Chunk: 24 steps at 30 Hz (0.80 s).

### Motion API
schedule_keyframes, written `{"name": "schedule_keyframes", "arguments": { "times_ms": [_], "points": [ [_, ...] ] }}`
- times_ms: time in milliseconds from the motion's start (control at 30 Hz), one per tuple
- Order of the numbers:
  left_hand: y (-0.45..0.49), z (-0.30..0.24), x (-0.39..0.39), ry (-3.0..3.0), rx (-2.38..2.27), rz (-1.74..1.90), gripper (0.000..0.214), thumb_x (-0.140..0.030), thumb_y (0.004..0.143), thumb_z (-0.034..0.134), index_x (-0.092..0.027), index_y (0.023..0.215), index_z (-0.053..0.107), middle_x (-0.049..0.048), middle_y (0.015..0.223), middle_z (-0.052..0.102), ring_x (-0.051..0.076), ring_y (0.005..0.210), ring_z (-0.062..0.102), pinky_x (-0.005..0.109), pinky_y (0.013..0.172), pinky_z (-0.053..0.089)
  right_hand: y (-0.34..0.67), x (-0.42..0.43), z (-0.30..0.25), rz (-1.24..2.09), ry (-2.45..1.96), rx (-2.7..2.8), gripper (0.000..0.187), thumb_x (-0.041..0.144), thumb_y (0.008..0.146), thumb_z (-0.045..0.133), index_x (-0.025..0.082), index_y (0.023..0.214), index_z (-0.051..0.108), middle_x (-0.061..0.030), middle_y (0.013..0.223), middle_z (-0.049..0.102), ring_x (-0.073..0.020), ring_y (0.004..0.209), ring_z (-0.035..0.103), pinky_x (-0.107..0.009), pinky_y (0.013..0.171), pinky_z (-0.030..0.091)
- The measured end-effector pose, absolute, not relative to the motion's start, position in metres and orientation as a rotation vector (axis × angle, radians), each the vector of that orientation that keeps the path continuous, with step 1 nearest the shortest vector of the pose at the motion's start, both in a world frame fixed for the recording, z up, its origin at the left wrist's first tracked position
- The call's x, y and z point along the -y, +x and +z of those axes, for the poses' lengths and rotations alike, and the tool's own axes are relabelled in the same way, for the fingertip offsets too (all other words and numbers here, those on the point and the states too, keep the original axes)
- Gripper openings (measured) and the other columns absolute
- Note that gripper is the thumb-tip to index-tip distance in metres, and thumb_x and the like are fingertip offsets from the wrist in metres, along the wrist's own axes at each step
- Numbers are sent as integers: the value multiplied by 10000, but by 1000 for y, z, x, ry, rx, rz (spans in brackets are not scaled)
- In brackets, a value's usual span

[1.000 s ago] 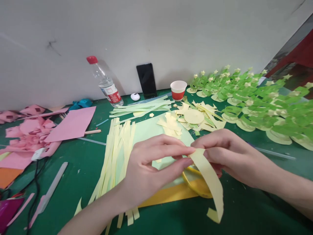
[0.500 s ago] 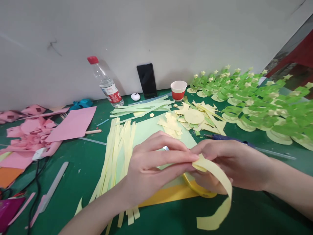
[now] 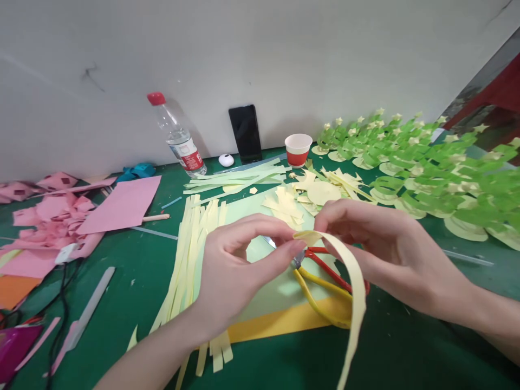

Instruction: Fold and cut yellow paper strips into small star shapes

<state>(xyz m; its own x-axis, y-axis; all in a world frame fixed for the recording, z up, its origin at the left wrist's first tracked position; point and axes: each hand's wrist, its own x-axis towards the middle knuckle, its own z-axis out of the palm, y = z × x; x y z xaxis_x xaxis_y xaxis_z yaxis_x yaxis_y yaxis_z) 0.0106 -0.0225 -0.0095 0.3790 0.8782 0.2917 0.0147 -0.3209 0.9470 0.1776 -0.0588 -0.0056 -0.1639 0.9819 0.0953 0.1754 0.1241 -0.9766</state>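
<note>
My left hand (image 3: 247,265) pinches the end of a pale yellow paper strip (image 3: 355,281) between thumb and fingertips. From there the strip arches over to the right and hangs down past the bottom of the view. My right hand (image 3: 385,254) is curled round the strip just right of that end; its thumb and fingertips are partly hidden behind the paper. Beneath both hands, scissors (image 3: 325,292) with one red and one yellow handle rest on a light green sheet (image 3: 252,298). An orange-yellow sheet (image 3: 280,322) shows under its front edge.
Cut yellow strips (image 3: 187,260) lie left of my hands, paper scraps (image 3: 320,189) behind them. A bottle (image 3: 182,143), phone (image 3: 245,135) and paper cup (image 3: 298,150) stand by the wall. Green paper spirals topped with stars (image 3: 430,168) fill the right; pink paper pieces (image 3: 52,216) lie left.
Both hands have moved slightly apart and up, uncovering the scissors. The strip's curled tail has unrolled and now hangs down. My left fingertips have shifted left with the strip's end.
</note>
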Motion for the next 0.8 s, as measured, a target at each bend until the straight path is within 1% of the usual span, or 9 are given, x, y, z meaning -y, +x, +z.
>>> {"name": "schedule_keyframes", "arguments": {
  "times_ms": [67,167,233,333,433,567,667,800],
  "points": [
    [11,-9,22,1640,-838,1079,113,-94,676,708,-193,635,672,-27,632,667,107,603,604,204,607,520,178,59,-5,1139,-1193,1534,23,204,739,541,194,737,562,-13,669,540,-140,563,516,-222,410,356],
    [12,-9,22,1611,-866,1039,105,-91,664,709,-181,627,668,-29,619,659,94,586,594,177,581,515,176,59,-5,1137,-1161,1469,72,211,736,585,185,671,570,3,621,538,-111,524,503,-208,423,389],
    [13,-9,22,1582,-868,1011,104,-85,661,707,-179,635,673,-30,628,665,89,587,599,162,574,521,175,58,-4,1159,-1134,1397,99,207,724,636,179,645,582,23,585,527,-79,489,470,-180,413,378],
    [13,-8,22,1545,-876,1016,115,-82,654,714,-194,672,693,-30,684,699,96,609,624,168,595,545,174,55,-5,1191,-1119,1318,140,205,687,709,177,616,591,49,546,502,-51,446,414,-152,367,326],
    [12,-8,23,1558,-909,1067,137,-79,657,718,-215,674,713,-33,707,725,116,643,656,193,630,563,173,55,-6,1167,-1129,1270,170,214,657,744,175,600,588,43,553,535,-58,464,448,-150,381,349],
    [13,-8,23,1648,-935,1118,156,-73,675,705,-225,643,722,-34,679,736,141,639,673,229,629,571,171,57,-8,1115,-1142,1266,196,264,646,753,181,604,581,22,571,570,-88,493,495,-179,423,402],
    [14,-8,23,1675,-935,1126,156,-75,685,694,-223,643,720,-34,686,739,143,637,675,234,626,572,170,59,-8,1094,-1170,1250,211,279,637,754,181,591,573,16,555,554,-98,489,472,-202,425,391],
    [13,-9,24,1696,-897,1138,172,-56,677,686,-224,661,721,-36,681,734,127,630,663,213,611,558,168,60,-9,1135,-1199,1207,238,313,613,765,178,586,571,28,507,488,-98,467,418,-216,411,347]
  ]
}}
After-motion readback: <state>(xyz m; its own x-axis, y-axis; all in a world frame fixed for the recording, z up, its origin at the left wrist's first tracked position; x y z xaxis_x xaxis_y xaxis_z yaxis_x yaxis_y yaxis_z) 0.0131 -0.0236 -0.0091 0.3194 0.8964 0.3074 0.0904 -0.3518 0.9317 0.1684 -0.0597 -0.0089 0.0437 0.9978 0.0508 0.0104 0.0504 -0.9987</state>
